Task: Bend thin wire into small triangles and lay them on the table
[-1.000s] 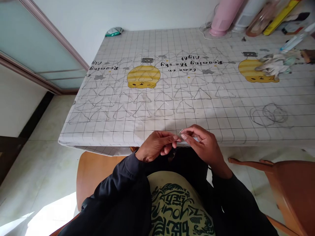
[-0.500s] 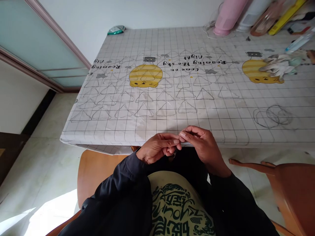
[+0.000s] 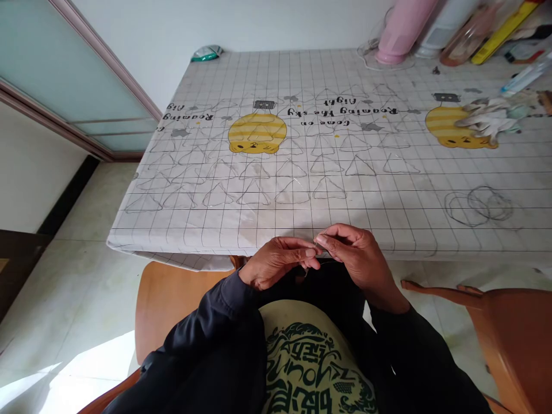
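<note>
My left hand (image 3: 278, 261) and my right hand (image 3: 356, 253) meet fingertip to fingertip at the table's front edge, over my lap. Both are closed in a pinch on a thin wire (image 3: 322, 264), of which only short bits show between and below the fingers. Beyond them, on the checked tablecloth (image 3: 366, 221), lie several thin wire triangles in rows, one of them a darker triangle (image 3: 360, 165). Loose coils of wire (image 3: 478, 206) rest on the cloth to the right of my hands.
A green packet (image 3: 207, 53) lies at the far left corner. At the back right stand a pink container (image 3: 403, 31) and bottles, with white gloves (image 3: 491, 119) in front. Wooden chairs are at the left (image 3: 172, 305) and right (image 3: 513, 322), by the table's front edge.
My fingertips have shifted slightly apart, and the left fingers have loosened a little. A bit of wire now shows between and below them. The view has moved very slightly.
</note>
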The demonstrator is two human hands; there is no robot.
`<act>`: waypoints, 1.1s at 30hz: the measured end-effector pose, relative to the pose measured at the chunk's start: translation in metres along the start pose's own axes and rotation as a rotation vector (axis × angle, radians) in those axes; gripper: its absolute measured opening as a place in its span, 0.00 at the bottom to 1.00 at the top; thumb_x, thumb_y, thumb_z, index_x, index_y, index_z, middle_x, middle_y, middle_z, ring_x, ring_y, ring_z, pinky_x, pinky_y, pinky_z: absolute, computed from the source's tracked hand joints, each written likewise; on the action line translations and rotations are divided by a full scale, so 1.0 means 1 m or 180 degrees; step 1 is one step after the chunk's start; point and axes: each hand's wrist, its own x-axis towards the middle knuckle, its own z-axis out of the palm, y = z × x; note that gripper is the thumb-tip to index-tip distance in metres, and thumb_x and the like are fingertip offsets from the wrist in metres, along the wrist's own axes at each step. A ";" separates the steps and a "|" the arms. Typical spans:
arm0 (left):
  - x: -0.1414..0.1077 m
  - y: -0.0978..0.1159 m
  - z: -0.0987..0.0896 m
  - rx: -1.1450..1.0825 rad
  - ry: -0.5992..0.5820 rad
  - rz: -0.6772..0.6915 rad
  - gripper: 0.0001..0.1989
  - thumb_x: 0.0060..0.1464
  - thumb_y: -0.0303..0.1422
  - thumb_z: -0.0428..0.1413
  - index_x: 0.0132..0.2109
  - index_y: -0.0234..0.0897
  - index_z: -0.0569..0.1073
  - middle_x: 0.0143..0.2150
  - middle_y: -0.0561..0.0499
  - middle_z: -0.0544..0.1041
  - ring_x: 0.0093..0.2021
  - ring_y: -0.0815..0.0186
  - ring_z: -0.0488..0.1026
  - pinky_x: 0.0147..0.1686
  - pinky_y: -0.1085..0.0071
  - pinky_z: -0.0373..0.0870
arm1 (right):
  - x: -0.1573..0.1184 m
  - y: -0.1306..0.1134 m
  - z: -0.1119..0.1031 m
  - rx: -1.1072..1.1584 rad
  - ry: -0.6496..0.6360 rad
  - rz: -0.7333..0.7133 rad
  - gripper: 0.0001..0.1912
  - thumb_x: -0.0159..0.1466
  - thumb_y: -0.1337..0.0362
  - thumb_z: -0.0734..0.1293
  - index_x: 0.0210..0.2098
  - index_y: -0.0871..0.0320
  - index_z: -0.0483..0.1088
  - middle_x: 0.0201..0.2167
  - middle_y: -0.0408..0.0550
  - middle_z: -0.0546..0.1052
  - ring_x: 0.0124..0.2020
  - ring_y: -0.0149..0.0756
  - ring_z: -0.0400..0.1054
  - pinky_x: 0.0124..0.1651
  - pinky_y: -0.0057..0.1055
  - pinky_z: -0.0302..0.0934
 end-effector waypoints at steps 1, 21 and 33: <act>0.000 -0.001 0.000 -0.0002 0.0010 -0.0017 0.16 0.53 0.42 0.77 0.44 0.36 0.89 0.35 0.45 0.85 0.38 0.64 0.81 0.45 0.68 0.76 | -0.001 0.000 0.000 0.0003 0.0013 0.0010 0.13 0.72 0.54 0.74 0.36 0.55 0.83 0.27 0.44 0.78 0.28 0.33 0.69 0.31 0.30 0.66; -0.007 -0.003 -0.006 -0.0357 0.0126 0.0019 0.15 0.55 0.36 0.77 0.44 0.30 0.88 0.35 0.44 0.85 0.35 0.69 0.78 0.40 0.73 0.71 | -0.016 0.015 -0.007 -0.0959 0.0577 -0.0741 0.09 0.75 0.59 0.70 0.43 0.54 0.84 0.30 0.44 0.82 0.28 0.34 0.75 0.33 0.30 0.69; -0.016 -0.013 -0.002 -0.0424 0.0161 -0.0145 0.17 0.52 0.38 0.79 0.43 0.29 0.88 0.32 0.45 0.84 0.32 0.71 0.76 0.37 0.75 0.71 | -0.021 0.022 -0.003 -0.1128 0.0674 -0.0974 0.10 0.76 0.60 0.69 0.48 0.56 0.83 0.30 0.44 0.82 0.26 0.32 0.74 0.33 0.30 0.70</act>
